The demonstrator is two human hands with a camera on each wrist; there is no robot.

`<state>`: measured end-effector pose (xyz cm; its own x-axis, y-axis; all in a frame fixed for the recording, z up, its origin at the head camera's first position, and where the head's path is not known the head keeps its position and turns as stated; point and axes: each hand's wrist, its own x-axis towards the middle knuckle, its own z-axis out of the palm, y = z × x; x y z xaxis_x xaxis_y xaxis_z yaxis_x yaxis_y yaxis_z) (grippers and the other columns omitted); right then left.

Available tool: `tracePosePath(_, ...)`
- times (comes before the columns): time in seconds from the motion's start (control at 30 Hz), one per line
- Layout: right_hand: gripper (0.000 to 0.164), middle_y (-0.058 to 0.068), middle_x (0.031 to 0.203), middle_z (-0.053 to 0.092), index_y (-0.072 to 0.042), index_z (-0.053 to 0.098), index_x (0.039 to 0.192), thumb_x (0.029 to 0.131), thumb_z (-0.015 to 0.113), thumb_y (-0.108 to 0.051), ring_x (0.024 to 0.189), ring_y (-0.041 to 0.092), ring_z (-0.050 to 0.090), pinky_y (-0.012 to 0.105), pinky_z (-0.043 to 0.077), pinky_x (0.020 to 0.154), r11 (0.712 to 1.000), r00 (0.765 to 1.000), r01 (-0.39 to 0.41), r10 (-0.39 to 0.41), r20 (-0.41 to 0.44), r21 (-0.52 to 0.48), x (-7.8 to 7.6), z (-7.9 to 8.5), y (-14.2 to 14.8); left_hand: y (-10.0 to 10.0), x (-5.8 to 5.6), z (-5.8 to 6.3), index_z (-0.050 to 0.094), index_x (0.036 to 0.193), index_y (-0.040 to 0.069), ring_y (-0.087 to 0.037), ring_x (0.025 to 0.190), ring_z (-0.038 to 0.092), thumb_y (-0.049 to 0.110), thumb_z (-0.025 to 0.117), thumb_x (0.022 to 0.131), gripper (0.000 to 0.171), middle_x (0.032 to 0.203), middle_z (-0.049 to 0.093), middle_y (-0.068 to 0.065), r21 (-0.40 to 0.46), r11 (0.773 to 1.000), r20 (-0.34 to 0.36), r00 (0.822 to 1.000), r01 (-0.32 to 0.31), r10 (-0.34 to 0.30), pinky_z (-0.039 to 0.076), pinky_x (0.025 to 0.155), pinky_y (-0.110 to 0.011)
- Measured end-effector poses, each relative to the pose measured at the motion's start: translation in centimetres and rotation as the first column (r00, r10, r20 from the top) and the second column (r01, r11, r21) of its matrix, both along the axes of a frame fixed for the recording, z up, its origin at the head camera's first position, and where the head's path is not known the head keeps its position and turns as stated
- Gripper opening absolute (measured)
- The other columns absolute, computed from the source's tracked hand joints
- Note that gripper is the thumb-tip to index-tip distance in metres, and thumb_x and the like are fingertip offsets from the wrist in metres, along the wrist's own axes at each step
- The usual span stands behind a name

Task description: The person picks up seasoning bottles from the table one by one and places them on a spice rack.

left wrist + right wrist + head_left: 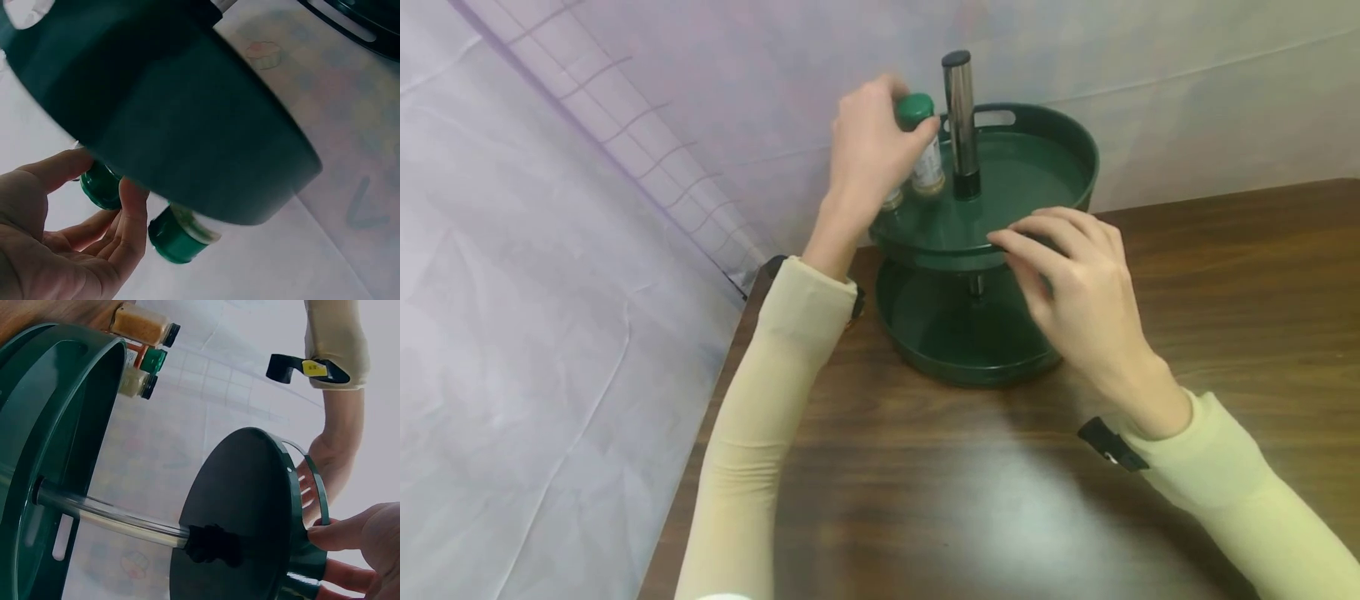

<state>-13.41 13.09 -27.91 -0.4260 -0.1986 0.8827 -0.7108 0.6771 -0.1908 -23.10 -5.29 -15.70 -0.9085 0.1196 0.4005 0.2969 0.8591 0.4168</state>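
A green two-tier turntable organizer point(1015, 192) stands on the wooden table, with a metal post point(960, 108) rising through its middle. My left hand point(872, 142) pinches the green cap of a spice jar point(929, 171) at the left side of the upper tier. Beside it, another jar point(892, 200) is mostly covered by that hand; its green cap point(178, 236) shows in the left wrist view. My right hand point(1071, 275) grips the near rim of the upper tier point(303, 506), thumb and fingers on either side of the wall.
Low at the organizer's left, in the right wrist view, are a jar of orange-brown spice point(134, 325), a green-capped jar point(153, 360) and a black-capped jar point(134, 382). The lower tier point(925, 333) sits on the table point(925, 467). Pale sheeting point(1187, 100) hangs behind.
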Motion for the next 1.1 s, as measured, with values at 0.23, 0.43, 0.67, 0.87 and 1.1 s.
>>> tracePosePath(0.23, 0.021, 0.018, 0.109, 0.07, -0.003, 0.076, 0.113, 0.094, 0.068, 0.0, 0.111, 0.039, 0.057, 0.055, 0.04, 0.088, 1.0, 1.0, -0.006, 0.006, 0.014, -0.005, 0.2, -0.1, -0.3, 0.1, -0.6, -0.3, 0.062, 0.127, 0.007, -0.014, 0.095, 0.064, 0.033, 0.06, 0.101, 0.036, 0.118, 0.067, -0.005, -0.011, 1.0, 0.023, 0.999, -0.024, 0.025, 0.052, 0.076, -0.024)
tracePosePath(0.43, 0.02, 0.018, 0.109, 0.07, -0.003, 0.076, 0.113, 0.094, 0.068, -0.001, 0.111, 0.039, 0.057, 0.055, 0.04, 0.088, 1.0, 1.0, -0.004, 0.004, 0.012, -0.004, 0.2, 0.0, -0.4, 0.6, -0.9, -0.4, 0.062, 0.126, 0.006, -0.014, 0.09, 0.065, 0.033, 0.06, 0.101, 0.037, 0.116, 0.068, -0.006, -0.04, 0.999, 0.045, 0.998, -0.037, 0.039, 0.052, 0.072, -0.023)
tracePosePath(0.67, 0.021, 0.019, 0.109, 0.07, -0.002, 0.076, 0.113, 0.094, 0.068, 0.001, 0.111, 0.04, 0.057, 0.055, 0.04, 0.085, 1.0, 1.0, -0.003, 0.003, 0.004, 0.003, 0.3, -0.1, -0.5, 1.1, -1.6, -0.4, 0.06, 0.128, 0.008, -0.014, 0.089, 0.063, 0.035, 0.058, 0.102, 0.037, 0.115, 0.066, -0.004, -0.066, 0.995, 0.1, 0.992, -0.076, 0.083, 0.051, 0.071, -0.024)
tracePosePath(0.87, 0.021, 0.019, 0.109, 0.07, -0.003, 0.076, 0.113, 0.094, 0.068, 0.001, 0.111, 0.04, 0.057, 0.055, 0.04, 0.085, 1.0, 1.0, -0.007, 0.007, 0.005, -0.002, 0.2, -0.1, -0.6, 1.2, -1.7, -0.4, 0.059, 0.126, 0.009, -0.014, 0.087, 0.061, 0.035, 0.056, 0.103, 0.035, 0.109, 0.062, -0.003, -0.095, 0.992, 0.116, 0.989, -0.084, 0.095, 0.051, 0.071, -0.025)
tracePosePath(1.1, 0.021, 0.019, 0.109, 0.069, -0.002, 0.076, 0.112, 0.094, 0.068, 0.001, 0.111, 0.04, 0.057, 0.054, 0.04, 0.085, 1.0, 1.0, -0.012, 0.012, 0.012, 0.0, 0.0, -0.2, -0.7, 1.0, -1.7, -0.5, 0.058, 0.126, 0.008, -0.014, 0.087, 0.059, 0.036, 0.055, 0.103, 0.036, 0.11, 0.06, -0.004, -0.121, 0.99, 0.105, 0.99, -0.076, 0.089, 0.05, 0.071, -0.026)
